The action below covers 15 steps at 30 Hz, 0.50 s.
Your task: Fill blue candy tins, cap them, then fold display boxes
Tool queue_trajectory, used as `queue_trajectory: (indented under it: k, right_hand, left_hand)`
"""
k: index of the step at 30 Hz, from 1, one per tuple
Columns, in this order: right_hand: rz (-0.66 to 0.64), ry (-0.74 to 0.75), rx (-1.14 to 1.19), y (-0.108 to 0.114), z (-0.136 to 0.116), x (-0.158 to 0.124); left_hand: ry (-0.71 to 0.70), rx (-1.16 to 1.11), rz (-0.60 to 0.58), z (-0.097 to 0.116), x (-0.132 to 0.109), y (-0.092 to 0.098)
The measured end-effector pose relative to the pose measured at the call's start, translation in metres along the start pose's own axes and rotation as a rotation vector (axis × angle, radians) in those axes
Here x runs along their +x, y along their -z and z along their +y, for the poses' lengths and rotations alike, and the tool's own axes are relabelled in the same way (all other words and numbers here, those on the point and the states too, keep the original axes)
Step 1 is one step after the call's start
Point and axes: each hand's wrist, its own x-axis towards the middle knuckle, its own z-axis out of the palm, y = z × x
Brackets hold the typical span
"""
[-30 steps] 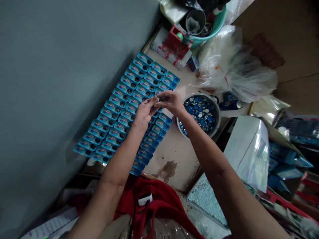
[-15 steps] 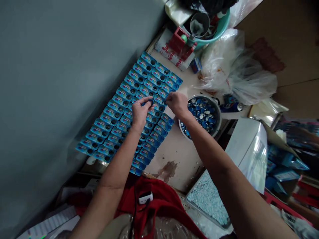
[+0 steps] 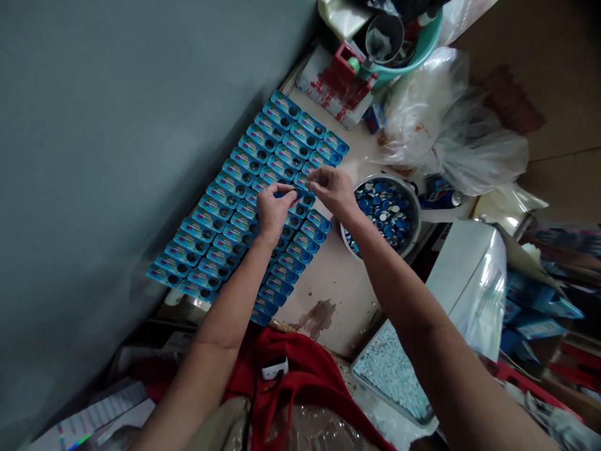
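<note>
Rows of small blue printed packs [image 3: 218, 194], each with a round spot at one end, cover the table beside the wall. Over their middle, my left hand [image 3: 273, 213] has thumb and forefinger closed round a dark blue round cap [image 3: 280, 194]. My right hand [image 3: 334, 189] hovers just to its right above the packs, fingertips pinched together; whatever is between them is too small to make out. Close to the right wrist stands a metal bowl [image 3: 415, 233] holding many blue and white round caps [image 3: 382, 210].
A tray of pale blue pellets [image 3: 392, 369] is at the lower right, near a white box [image 3: 469, 275]. Behind the bowl lie clear plastic bags [image 3: 451, 131]. A red tape dispenser [image 3: 345, 72] and a turquoise basin [image 3: 422, 53] stand at the back.
My right hand has shifted slightly, its fingers closer to the left hand. The left hand still holds the blue cap. The whole view has moved a little.
</note>
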Motion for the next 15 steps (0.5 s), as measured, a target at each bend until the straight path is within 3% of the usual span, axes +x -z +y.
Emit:
queue_trajectory:
  k: [3,5,7,9,12,15]
  right_hand:
    - [-0.103,-0.091,0.449,-0.007,0.004,-0.024]
    - [-0.051,-0.171,0.504,-0.007,0.009,-0.028]
    - [0.046,-0.191,0.332,-0.006,0.013,-0.027]
    - [0.085,-0.167,0.063,-0.005,0.013,-0.024]
    - [0.035,-0.175,-0.265,-0.007,0.011,-0.016]
    - [-0.039,-0.208,-0.450,-0.011,0.011,0.002]
  left_hand:
    - [0.096,-0.062,-0.077,0.002,-0.005,-0.001]
    - [0.212,-0.120,-0.175,0.004,-0.007,0.002]
    - [0.280,-0.161,-0.232,0.007,-0.008,0.011]
    - [0.264,-0.165,-0.211,0.011,-0.007,0.023]
    - [0.198,-0.149,-0.188,0.015,-0.003,0.042]
    - [0.153,-0.137,-0.210,0.014,0.001,0.048]
